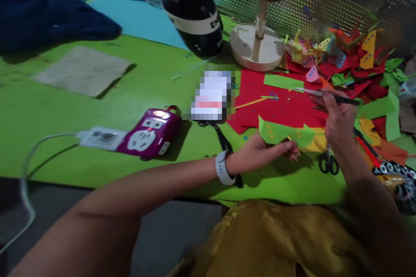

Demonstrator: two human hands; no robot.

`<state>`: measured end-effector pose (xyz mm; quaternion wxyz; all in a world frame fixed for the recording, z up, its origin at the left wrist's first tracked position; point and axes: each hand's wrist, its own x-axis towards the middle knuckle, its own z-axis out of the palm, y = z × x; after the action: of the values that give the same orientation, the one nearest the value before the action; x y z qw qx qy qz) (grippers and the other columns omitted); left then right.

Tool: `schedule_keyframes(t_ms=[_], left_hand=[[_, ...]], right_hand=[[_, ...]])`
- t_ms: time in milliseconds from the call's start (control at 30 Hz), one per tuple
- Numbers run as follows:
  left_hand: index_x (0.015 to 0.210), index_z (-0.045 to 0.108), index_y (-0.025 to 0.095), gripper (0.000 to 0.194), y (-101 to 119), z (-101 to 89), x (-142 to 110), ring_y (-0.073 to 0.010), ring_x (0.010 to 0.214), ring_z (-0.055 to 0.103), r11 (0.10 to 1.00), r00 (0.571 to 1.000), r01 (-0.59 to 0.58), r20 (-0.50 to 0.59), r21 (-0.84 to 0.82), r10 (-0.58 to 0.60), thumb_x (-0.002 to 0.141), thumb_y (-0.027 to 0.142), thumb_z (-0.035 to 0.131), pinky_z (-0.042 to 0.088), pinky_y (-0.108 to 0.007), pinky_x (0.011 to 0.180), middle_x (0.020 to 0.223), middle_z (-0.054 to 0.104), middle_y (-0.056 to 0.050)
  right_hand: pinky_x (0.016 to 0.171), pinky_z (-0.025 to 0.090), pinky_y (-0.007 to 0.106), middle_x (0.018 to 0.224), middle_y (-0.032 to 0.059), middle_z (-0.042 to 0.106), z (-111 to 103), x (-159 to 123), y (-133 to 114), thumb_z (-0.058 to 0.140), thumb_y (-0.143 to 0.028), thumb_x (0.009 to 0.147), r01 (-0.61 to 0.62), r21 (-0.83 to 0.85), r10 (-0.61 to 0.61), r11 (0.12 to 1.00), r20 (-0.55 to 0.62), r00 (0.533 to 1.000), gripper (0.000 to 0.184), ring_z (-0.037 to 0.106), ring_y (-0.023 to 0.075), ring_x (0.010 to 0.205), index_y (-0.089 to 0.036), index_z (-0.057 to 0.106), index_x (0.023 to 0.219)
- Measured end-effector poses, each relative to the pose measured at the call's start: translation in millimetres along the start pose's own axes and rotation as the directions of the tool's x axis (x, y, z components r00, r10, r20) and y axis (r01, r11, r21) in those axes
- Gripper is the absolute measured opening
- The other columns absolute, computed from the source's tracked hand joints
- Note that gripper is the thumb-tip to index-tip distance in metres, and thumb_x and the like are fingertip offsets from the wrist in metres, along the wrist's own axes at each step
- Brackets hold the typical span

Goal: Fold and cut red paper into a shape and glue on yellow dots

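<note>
A dotted green paper strip (276, 132), marked w/ orange dots, is pinched btwn thumb & fingers of the L hand (256, 155). It is held over the near edge of a red paper sheet (253, 91), nr a yellow paper piece (320, 142) at its R end; whether these 2 are joined can't be told. A white watch strap (225, 168) is worn on the L wrist. A slim pointed tool (347, 99) w/ dark handle is gripped by the R hand (338, 114), its pale tip directed L, nr a light green paper piece (282, 81); exact tool type can't be told.

Blue specks (273, 95) & a thin yellow strip (250, 103) are seen on the red sheet. Black-handled scissors (329, 162) are placed just below the R hand. A pile of multicolored paper cuttings (351, 56) is heaped at far R, beside the white base of a fan (243, 47). A black bottle (195, 13) w/ white band is stood L of the fan. A phone (211, 95), screen blurred, is laid L of the red sheet. Into a purple power adapter (152, 134), a white charger (104, 138) is plugged. All are set on a green tabletop (81, 112).
</note>
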<state>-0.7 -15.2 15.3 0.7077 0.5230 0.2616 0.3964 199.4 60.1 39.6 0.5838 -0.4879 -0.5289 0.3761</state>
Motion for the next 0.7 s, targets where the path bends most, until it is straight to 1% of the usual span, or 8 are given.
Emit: schedule_keyframes(t_ms=[67, 100, 200, 267, 333, 400, 500, 700], left_hand=[[0.084, 0.069, 0.013, 0.031, -4, -5.2, 6, -0.0188, 0.075, 0.074, 0.997, 0.992, 0.075, -0.099, -0.022, -0.077, 0.086, 0.043, 0.068, 0.062, -0.035, 0.078, 0.083, 0.077, -0.010], [0.084, 0.070, 0.013, 0.031, -6, -7.4, 9, -0.0187, 0.075, 0.074, 0.994, 0.987, 0.100, -0.121, -0.039, -0.104, 0.085, 0.044, 0.070, 0.062, -0.035, 0.078, 0.084, 0.077, -0.009], [0.086, 0.071, 0.013, 0.030, -10, -11.2, 13, -0.0181, 0.076, 0.073, 0.983, 0.976, 0.155, -0.139, -0.095, -0.167, 0.084, 0.043, 0.071, 0.062, -0.035, 0.079, 0.086, 0.077, -0.009], [0.085, 0.071, 0.014, 0.028, -13, -11.9, 12, -0.0173, 0.075, 0.073, 0.975, 0.967, 0.184, -0.157, -0.127, -0.203, 0.083, 0.042, 0.073, 0.062, -0.035, 0.079, 0.086, 0.077, -0.008], [0.084, 0.071, 0.014, 0.028, -15, -12.1, 11, -0.0170, 0.074, 0.072, 0.967, 0.954, 0.205, -0.191, -0.151, -0.232, 0.081, 0.042, 0.075, 0.062, -0.035, 0.079, 0.085, 0.077, -0.007], [0.083, 0.070, 0.014, 0.028, -18, -12.5, 11, -0.0170, 0.073, 0.072, 0.961, 0.943, 0.221, -0.215, -0.166, -0.254, 0.079, 0.041, 0.076, 0.062, -0.036, 0.078, 0.083, 0.076, -0.006], [0.084, 0.069, 0.014, 0.029, -20, -13.2, 11, -0.0177, 0.074, 0.073, 0.955, 0.938, 0.236, -0.216, -0.178, -0.272, 0.078, 0.041, 0.077, 0.062, -0.036, 0.078, 0.081, 0.076, -0.006], [0.087, 0.069, 0.014, 0.030, -20, -13.4, 10, -0.0210, 0.080, 0.075, 0.957, 0.938, 0.245, -0.213, -0.155, -0.274, 0.078, 0.042, 0.077, 0.063, -0.038, 0.078, 0.084, 0.077, -0.007]], right_hand=[[0.059, 0.056, 0.022, 0.084, 0.0061, 0.078, -28, -8, -5, 0.071, -0.029, 0.083, 0.012, 0.020, -0.009, 1.000, -0.137, 0.991, 0.012, 0.076, 0.0156, 0.073, -0.021, 0.066, 0.090], [0.060, 0.056, 0.022, 0.084, 0.0058, 0.078, -39, -14, -8, 0.071, -0.027, 0.083, 0.019, 0.029, -0.013, 0.999, -0.182, 0.983, 0.008, 0.076, 0.0156, 0.073, -0.021, 0.067, 0.089], [0.058, 0.057, 0.026, 0.084, 0.0056, 0.078, -57, -37, -15, 0.069, -0.026, 0.086, 0.022, 0.008, -0.020, 1.000, -0.222, 0.975, 0.003, 0.077, 0.0187, 0.073, -0.024, 0.068, 0.088], [0.057, 0.059, 0.028, 0.086, 0.0047, 0.078, -57, -53, -17, 0.066, -0.030, 0.089, -0.013, -0.020, 0.009, 1.000, -0.172, 0.985, 0.005, 0.077, 0.0207, 0.074, -0.026, 0.068, 0.090], [0.058, 0.061, 0.030, 0.088, 0.0034, 0.078, -53, -67, -17, 0.064, -0.034, 0.090, -0.072, -0.039, 0.068, 0.997, -0.082, 0.994, 0.008, 0.077, 0.0218, 0.077, -0.027, 0.068, 0.093], [0.061, 0.063, 0.032, 0.086, 0.0025, 0.078, -48, -77, -15, 0.064, -0.035, 0.090, -0.143, -0.040, 0.143, 0.989, -0.003, 0.990, 0.011, 0.077, 0.0220, 0.078, -0.026, 0.068, 0.095], [0.063, 0.065, 0.033, 0.086, 0.0016, 0.078, -43, -85, -10, 0.065, -0.035, 0.090, -0.214, -0.020, 0.215, 0.977, 0.064, 0.974, 0.012, 0.077, 0.0211, 0.076, -0.025, 0.069, 0.095], [0.064, 0.066, 0.033, 0.088, 0.0022, 0.078, -41, -89, -9, 0.066, -0.036, 0.090, -0.177, -0.110, 0.187, 0.978, 0.092, 0.978, 0.011, 0.077, 0.0206, 0.075, -0.027, 0.071, 0.095]])
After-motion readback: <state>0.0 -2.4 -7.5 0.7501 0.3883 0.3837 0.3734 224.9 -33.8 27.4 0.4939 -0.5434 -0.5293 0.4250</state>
